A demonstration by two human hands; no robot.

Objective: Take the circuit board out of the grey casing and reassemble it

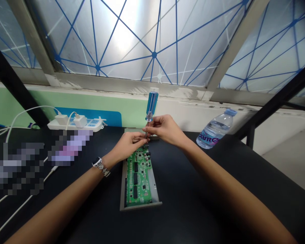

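Note:
A screwdriver (152,103) with a clear blue handle stands nearly upright, its tip down at the far end of a green circuit board (139,176). My right hand (165,128) pinches its metal shaft just below the handle. Thumb and fingers of my left hand (128,144) close round the lower end of the shaft, low over the board. The tip itself is hidden by those fingers. The board lies lengthwise in a shallow grey metal tray (154,189) on the black table (183,210). A watch and a metal bracelet (105,171) are on my left wrist.
A water bottle (215,130) leans at the right, near the wall. On the left, a white power strip (91,125) holds two plugged-in chargers (80,120). White cables (17,210) cross the table's left side beside a blurred-out phone-like object (73,147). Windows rise behind.

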